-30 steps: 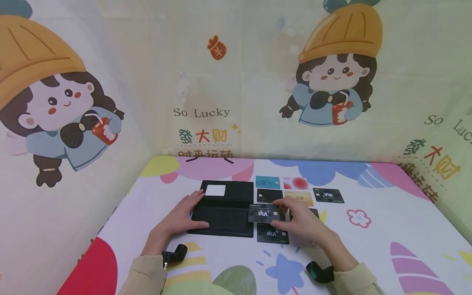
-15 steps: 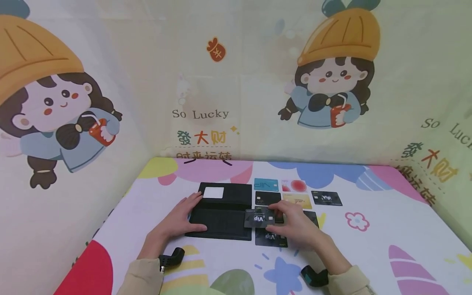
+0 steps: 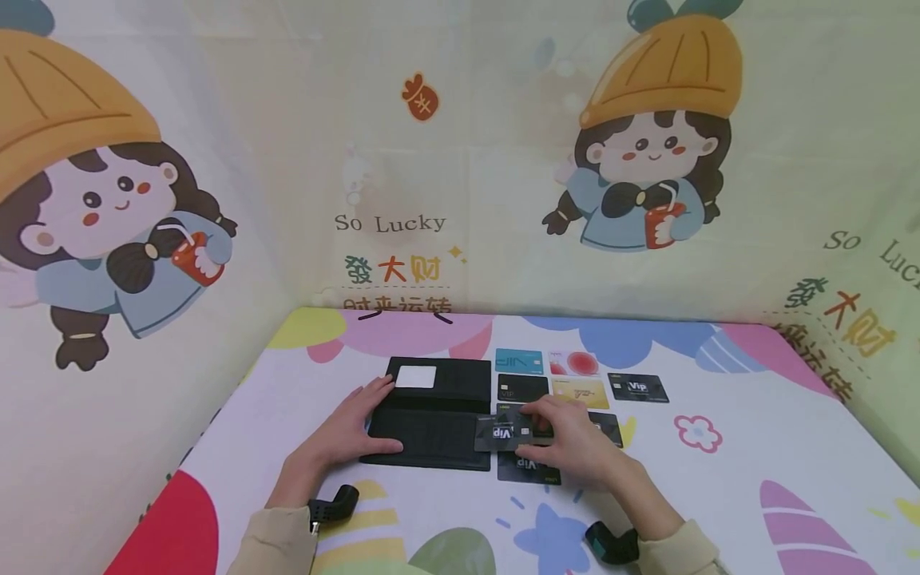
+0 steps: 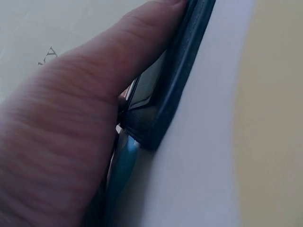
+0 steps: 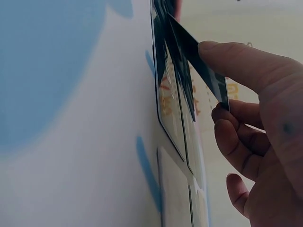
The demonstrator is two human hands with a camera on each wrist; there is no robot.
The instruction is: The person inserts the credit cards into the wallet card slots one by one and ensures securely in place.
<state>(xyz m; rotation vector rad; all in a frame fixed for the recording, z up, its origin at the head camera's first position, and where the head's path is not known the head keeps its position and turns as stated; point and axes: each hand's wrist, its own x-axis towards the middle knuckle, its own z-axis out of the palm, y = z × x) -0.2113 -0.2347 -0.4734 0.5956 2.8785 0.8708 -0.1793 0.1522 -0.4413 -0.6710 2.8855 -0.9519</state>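
Note:
A black wallet (image 3: 431, 439) lies unfolded on the table, a white rectangle (image 3: 416, 376) showing on its far panel. My left hand (image 3: 341, 431) rests at the wallet's left edge, fingers extended along it and thumb lying on the near panel. Up close in the left wrist view, the thumb lies along the wallet's edge (image 4: 177, 80). With thumb and fingers, my right hand (image 3: 575, 439) pinches a dark VIP card (image 3: 501, 432) by its right end. The card's left end overlaps the wallet's right edge. In the right wrist view this card (image 5: 201, 64) is tilted above others.
Right of the wallet, several cards lie in rows: a teal card (image 3: 519, 361), a red-and-white card (image 3: 573, 363), a black card (image 3: 523, 388), a gold card (image 3: 579, 393) and a dark VIP card (image 3: 528, 471). Another VIP card (image 3: 638, 387) lies farther right. My right hand partly covers some.
My right hand has carried the pinched VIP card slightly left and nearer, so its end now overlaps the wallet's right edge. The left hand stays on the wallet.

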